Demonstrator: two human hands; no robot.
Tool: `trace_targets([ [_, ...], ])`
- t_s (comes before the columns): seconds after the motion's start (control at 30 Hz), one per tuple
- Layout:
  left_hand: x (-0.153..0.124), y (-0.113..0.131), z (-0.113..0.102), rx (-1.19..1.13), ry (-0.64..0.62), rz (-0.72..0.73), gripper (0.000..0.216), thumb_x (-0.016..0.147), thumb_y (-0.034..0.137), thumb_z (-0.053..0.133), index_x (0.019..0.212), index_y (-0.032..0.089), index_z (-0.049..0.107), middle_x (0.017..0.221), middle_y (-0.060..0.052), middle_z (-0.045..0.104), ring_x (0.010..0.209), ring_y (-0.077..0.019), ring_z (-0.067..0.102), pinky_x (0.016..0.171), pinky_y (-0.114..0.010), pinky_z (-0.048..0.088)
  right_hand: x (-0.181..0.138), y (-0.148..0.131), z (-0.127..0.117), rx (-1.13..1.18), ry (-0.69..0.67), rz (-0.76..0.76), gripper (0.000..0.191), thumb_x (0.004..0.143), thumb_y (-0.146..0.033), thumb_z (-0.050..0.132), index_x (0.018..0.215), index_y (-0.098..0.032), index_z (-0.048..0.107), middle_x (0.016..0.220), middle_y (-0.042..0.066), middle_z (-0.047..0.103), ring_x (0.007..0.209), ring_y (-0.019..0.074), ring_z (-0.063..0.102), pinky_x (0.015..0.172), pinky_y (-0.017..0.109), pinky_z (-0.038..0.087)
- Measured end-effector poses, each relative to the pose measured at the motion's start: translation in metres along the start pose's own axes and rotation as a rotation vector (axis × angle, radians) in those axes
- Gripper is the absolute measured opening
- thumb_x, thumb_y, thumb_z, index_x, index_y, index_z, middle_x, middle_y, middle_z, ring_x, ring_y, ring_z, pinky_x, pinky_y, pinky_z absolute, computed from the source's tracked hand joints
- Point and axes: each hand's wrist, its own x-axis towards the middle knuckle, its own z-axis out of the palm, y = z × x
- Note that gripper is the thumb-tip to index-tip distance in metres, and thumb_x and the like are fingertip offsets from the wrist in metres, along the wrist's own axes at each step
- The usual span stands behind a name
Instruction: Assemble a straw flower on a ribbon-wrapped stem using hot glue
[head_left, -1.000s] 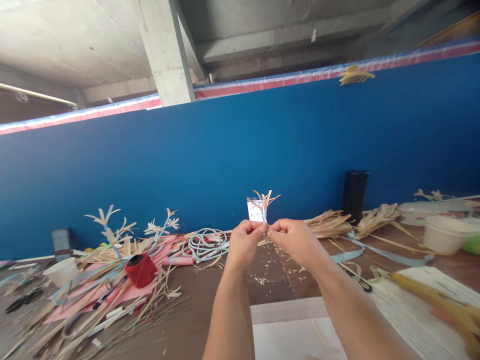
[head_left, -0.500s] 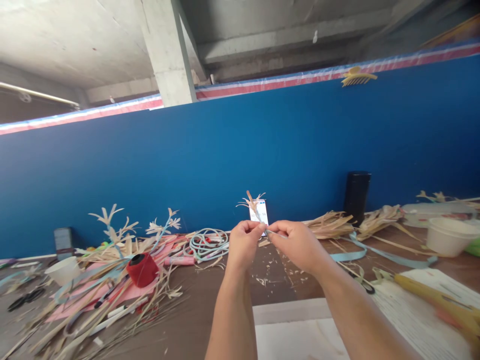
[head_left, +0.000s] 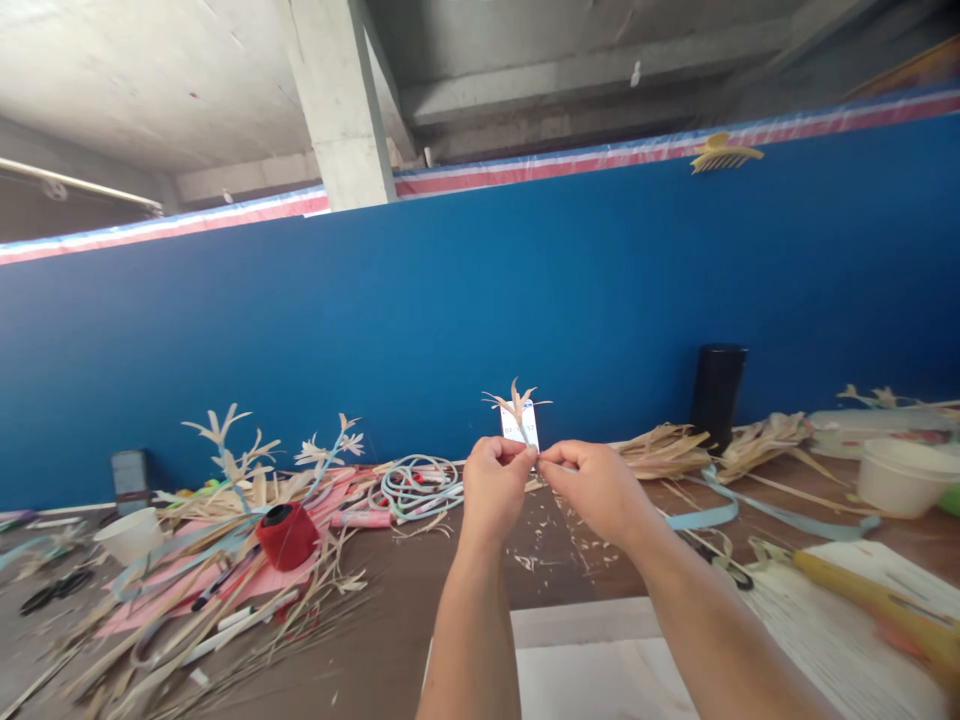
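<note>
A small straw-coloured flower (head_left: 516, 402) with thin, spread petals stands upright above my fingers on a pale blue stem. My left hand (head_left: 496, 482) is closed, its thumb and forefinger pinching that stem just under the bloom. Close by on the right, my right hand (head_left: 586, 487) is also closed, fingertips pinched at the stem's lower part; what exactly lies between them is too small to make out. Behind the bloom a white phone-like screen (head_left: 529, 425) showing digits leans near the blue partition.
Left on the table are a red thread spool (head_left: 287, 537), a white cup (head_left: 129, 535), scissors (head_left: 56, 592), finished flowers (head_left: 225, 440) and a coiled cord (head_left: 420, 487). To the right are husk bundles (head_left: 664, 452), a black cylinder (head_left: 718, 395), a white tub (head_left: 904, 478) and a blue ribbon (head_left: 705, 518).
The flower has turned in my fingers: it leaned left before and now points more upright, petals spread wider. Both hands stay close together. The view has shifted slightly.
</note>
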Motion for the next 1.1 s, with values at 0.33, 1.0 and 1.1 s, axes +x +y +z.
trace_targets([
  [0.33, 0.001, -0.005, -0.002, -0.319, -0.187, -0.107, 0.039, 0.065, 0.049, 0.062, 0.083, 0.016, 0.068, 0.060, 0.000, 0.055, 0.054, -0.0087, 0.043, 0.057, -0.023, 0.034, -0.001, 0.000, -0.010, 0.116, -0.027, 0.021, 0.029, 0.073, -0.040, 0.050, 0.070, -0.015, 0.064, 0.052, -0.003, 0.044, 0.047, 0.0083, 0.033, 0.043, 0.021, 0.024],
  [1.0, 0.001, -0.007, 0.008, -0.486, -0.139, -0.022, 0.033, 0.064, 0.042, 0.067, 0.081, 0.014, 0.072, 0.072, -0.004, 0.061, 0.064, -0.0119, 0.051, 0.062, -0.024, 0.038, -0.002, -0.002, -0.007, 0.147, 0.021, 0.026, 0.027, 0.072, -0.040, 0.052, 0.069, -0.016, 0.062, 0.048, -0.005, 0.041, 0.043, 0.0077, 0.031, 0.041, 0.021, 0.023],
  [1.1, 0.002, -0.008, 0.007, -0.398, -0.097, 0.005, 0.032, 0.064, 0.042, 0.066, 0.079, 0.015, 0.071, 0.074, -0.005, 0.062, 0.068, -0.0142, 0.053, 0.065, -0.025, 0.039, -0.003, -0.005, -0.004, 0.114, 0.073, 0.015, 0.027, 0.072, -0.041, 0.052, 0.067, -0.016, 0.062, 0.047, -0.004, 0.042, 0.042, 0.0079, 0.032, 0.040, 0.021, 0.022],
])
